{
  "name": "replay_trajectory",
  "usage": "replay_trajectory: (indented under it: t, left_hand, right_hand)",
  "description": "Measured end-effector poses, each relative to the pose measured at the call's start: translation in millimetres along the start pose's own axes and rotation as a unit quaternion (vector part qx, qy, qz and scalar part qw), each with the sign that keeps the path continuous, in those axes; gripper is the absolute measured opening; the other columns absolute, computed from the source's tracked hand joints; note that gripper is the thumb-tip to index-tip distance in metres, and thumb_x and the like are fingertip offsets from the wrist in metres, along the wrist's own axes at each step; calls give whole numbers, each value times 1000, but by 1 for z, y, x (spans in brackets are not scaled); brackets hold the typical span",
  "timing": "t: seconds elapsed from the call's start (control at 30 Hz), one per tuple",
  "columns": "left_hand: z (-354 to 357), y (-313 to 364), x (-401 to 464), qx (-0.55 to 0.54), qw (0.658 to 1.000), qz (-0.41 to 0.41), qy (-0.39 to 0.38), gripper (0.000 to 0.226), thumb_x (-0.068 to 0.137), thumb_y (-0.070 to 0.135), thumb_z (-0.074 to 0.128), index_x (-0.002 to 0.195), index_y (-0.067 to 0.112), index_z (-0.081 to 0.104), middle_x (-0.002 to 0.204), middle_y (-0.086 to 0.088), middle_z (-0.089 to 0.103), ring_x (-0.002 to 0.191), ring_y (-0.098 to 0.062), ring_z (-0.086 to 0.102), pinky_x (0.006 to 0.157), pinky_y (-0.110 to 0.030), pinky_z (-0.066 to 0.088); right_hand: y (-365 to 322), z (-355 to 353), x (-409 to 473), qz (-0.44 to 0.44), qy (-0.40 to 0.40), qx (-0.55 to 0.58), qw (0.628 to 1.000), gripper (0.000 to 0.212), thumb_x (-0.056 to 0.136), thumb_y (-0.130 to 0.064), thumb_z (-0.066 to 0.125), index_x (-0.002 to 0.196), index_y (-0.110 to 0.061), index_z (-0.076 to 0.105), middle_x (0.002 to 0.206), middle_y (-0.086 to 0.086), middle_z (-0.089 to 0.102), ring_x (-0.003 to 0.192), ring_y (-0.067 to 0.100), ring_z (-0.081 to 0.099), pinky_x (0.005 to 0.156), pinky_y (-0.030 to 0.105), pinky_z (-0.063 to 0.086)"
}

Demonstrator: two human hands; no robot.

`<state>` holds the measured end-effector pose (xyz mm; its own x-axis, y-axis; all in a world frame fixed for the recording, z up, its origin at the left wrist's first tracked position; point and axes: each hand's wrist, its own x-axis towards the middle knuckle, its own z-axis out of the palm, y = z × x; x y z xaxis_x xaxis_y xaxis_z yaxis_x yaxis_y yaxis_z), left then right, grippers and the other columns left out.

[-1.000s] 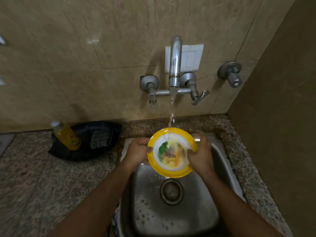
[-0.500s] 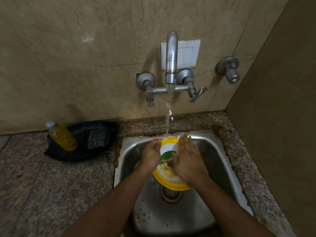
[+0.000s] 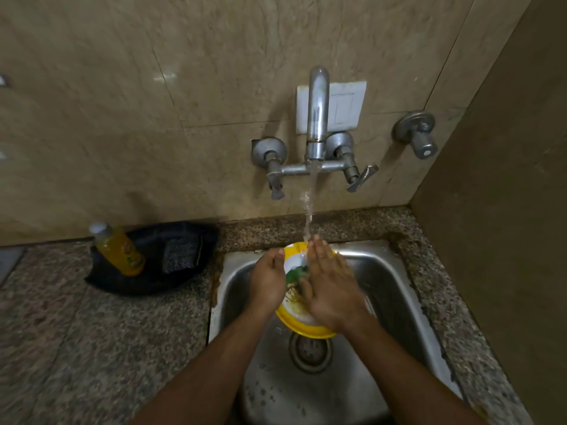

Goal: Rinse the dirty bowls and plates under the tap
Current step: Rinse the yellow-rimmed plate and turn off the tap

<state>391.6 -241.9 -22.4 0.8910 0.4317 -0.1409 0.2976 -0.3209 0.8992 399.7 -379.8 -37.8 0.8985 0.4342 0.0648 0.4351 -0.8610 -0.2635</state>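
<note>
Yellow-rimmed white plate (image 3: pixel 302 325) with green and brown food residue sits tilted over the steel sink (image 3: pixel 399 289), under the running chrome tap (image 3: pixel 317 118). Left hand (image 3: pixel 268 280) clamped on its left rim; right hand (image 3: pixel 329 289) flat, fingers together, on the face. Step: rubbing residue off. Next, probably: turn the plate so the stream reaches the lower half.

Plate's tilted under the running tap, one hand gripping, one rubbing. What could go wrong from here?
1. Only the left hand grips the wet plate by its rim, so it could slip into the sink.
2. The stream lands near the plate's top edge and the right hand, so it may splash onto the counter.
</note>
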Motion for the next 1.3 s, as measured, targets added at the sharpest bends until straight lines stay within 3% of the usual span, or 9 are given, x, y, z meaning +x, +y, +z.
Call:
replay_trajectory:
  t: [0.13, 0.3, 0.43, 0.6, 0.73, 0.83, 1.0, 1.2, 1.3]
  left_hand:
    - [-9, -2, -6, -1, 1000, 13, 28, 25, 105, 21, 39, 97, 11, 61, 95, -6, 63, 92, -21, 58, 74, -25, 35]
    - [-20, -7, -14, -39, 998, 16, 45, 26, 105, 22, 40, 116, 11, 60, 102, 4, 54, 96, -10, 49, 74, -18, 33]
    - [-33, -21, 1, -177, 978, -81, -80, 15, 95, 32, 55, 86, 20, 60, 90, -12, 65, 92, -29, 63, 85, -51, 50]
    - [-39, -6, 26, -134, 938, -172, -268, 59, 83, 66, 59, 119, 21, 68, 115, -5, 72, 108, -24, 68, 102, -46, 49]
    - [-25, -12, 30, -86, 978, -97, -165, 48, 90, 59, 54, 101, 17, 76, 107, -3, 75, 104, -19, 68, 103, -44, 48]
    - [-24, -12, 23, -102, 986, -98, -91, 37, 99, 44, 50, 101, 17, 75, 114, -6, 72, 103, -15, 65, 99, -33, 46]
    - [-23, -1, 13, -40, 993, -77, -77, 45, 100, 46, 45, 100, 13, 75, 101, 5, 71, 96, -15, 64, 87, -30, 47]
    - [-25, -7, 13, -44, 997, -42, -44, 53, 97, 52, 47, 61, 14, 58, 62, -1, 62, 70, -22, 60, 74, -39, 49]
    - [-24, -6, 9, -38, 999, -28, -12, 45, 102, 40, 44, 71, 15, 65, 76, -6, 70, 77, -16, 61, 75, -32, 45]
  right_hand:
    - [-13, 4, 3, -68, -24, 1, 997, 73, 94, -49, 24, 154, -9, 17, 161, 8, 6, 149, 24, 11, 120, 44, 14]
    - [16, -10, 6, 153, -31, 106, 982, 78, 86, -21, 54, 155, -21, 15, 157, 11, 28, 140, 31, 33, 108, 42, 35]
    - [20, -11, 16, 137, -17, 246, 959, 55, 93, -14, 57, 145, -24, 42, 141, 6, 53, 126, 25, 50, 101, 32, 39]
    - [11, -22, 28, 78, -38, 203, 975, 48, 91, -13, 59, 137, -24, 52, 129, 4, 61, 117, 25, 56, 93, 31, 43]
    - [-23, -10, 23, -8, 11, -6, 1000, 62, 85, -24, 43, 144, -5, 41, 140, 19, 49, 125, 36, 51, 103, 42, 42]
    - [-27, 9, 8, -90, 20, -7, 996, 68, 93, -41, 33, 149, -2, 31, 157, 17, 24, 145, 29, 26, 117, 40, 17]
    - [-33, 16, 6, -30, 14, 42, 999, 75, 93, -46, 27, 154, -6, 12, 162, 12, 2, 150, 24, 3, 121, 40, 10]
    - [-9, 12, 18, 26, 15, 42, 999, 73, 95, -49, 18, 155, -10, 3, 162, 8, -4, 150, 22, -3, 121, 43, 9]
    - [-27, 15, 13, -85, 15, 47, 995, 71, 97, -43, 31, 153, -3, 15, 161, 14, 2, 150, 23, 1, 120, 41, 11]
